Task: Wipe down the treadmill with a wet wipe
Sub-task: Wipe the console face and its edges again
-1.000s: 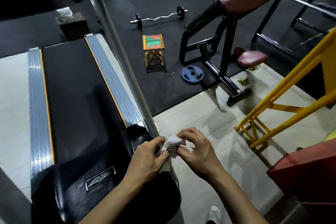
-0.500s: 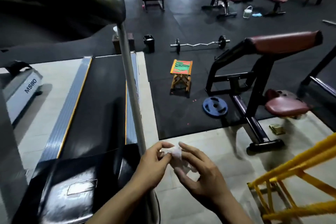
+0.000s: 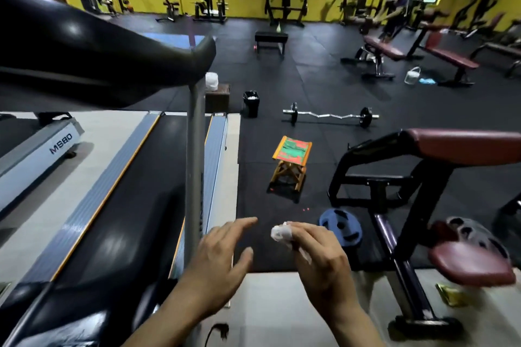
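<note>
The treadmill fills the left side: its black belt (image 3: 135, 191), grey side rails, a grey upright post (image 3: 194, 166) and a glossy black console arm (image 3: 93, 48) overhead. My right hand (image 3: 324, 259) pinches a crumpled white wet wipe (image 3: 279, 232) between thumb and fingertips, to the right of the post. My left hand (image 3: 220, 259) hovers just right of the post with fingers spread and nothing in it. A gap separates the two hands.
A second treadmill marked M580 (image 3: 42, 155) stands at the left. A small folding stool (image 3: 291, 158), a blue weight plate (image 3: 341, 227), a curl barbell (image 3: 329, 115), a black bin (image 3: 251, 103) and a maroon preacher bench (image 3: 451, 166) occupy the floor on the right.
My view has tilted upward across the gym. My left hand has let go of the wipe and opened; the right hand alone holds it, and the hands have parted.
</note>
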Demonstrator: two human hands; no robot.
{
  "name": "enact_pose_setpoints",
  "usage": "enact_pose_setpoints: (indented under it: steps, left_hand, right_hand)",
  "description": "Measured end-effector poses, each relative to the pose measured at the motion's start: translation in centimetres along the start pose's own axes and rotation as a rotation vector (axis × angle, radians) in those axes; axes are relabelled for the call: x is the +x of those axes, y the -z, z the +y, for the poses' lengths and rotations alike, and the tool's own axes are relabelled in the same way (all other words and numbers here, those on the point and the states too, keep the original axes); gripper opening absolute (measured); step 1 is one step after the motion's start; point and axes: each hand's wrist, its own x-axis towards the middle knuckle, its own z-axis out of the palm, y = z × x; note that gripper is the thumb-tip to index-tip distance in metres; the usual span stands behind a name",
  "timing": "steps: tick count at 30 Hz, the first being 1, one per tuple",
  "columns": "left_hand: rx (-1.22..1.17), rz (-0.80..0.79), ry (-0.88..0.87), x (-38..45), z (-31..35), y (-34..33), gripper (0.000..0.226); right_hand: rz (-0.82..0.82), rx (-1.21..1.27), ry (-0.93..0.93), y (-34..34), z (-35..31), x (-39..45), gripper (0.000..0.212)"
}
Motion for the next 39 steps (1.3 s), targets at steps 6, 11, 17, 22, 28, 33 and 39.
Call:
enact_pose_setpoints:
  steps: [6, 11, 17, 22, 28, 33, 39]
  left_hand:
    - [0.349, 0.259, -0.104, 10.5, -1.4, 0.9, 0.053]
    - [0.513, 0.292, -0.026, 16.9, -2.4, 2.3, 0.048]
    - [0.657, 0.396, 0.149, 23.2, -3.8, 5.1, 0.046]
    - [0.747, 0.596, 0.241, 28.8, -2.6, 7.7, 0.039]
    - [0.891, 0.736, 0.497, 32.9, -0.4, 11.1, 0.035]
    - [1.038, 0.780, 0.649, 33.6, 1.1, 14.8, 0.036]
    - [1.206, 0.811, 0.782, 34.0, 1.2, 21.1, 0.033]
  right_hand:
    - [-0.024, 0.006, 0.047, -1.2, 7.8, 9.9, 0.042]
    - [-0.082, 0.122, 0.064, -4.2, 11.8, 17.3, 0.027]
    - [-0.182, 0.275, 0.142, -9.7, 16.6, 28.2, 0.043]
    - [-0.251, 0.446, 0.259, -14.8, 19.1, 38.1, 0.035]
    - [-0.399, 0.700, 0.486, -21.3, 17.2, 48.0, 0.032]
    - [-0.384, 0.855, 0.681, -24.8, 10.5, 54.7, 0.022]
    - [-0.394, 0.972, 0.982, -27.8, 0.9, 60.6, 0.036]
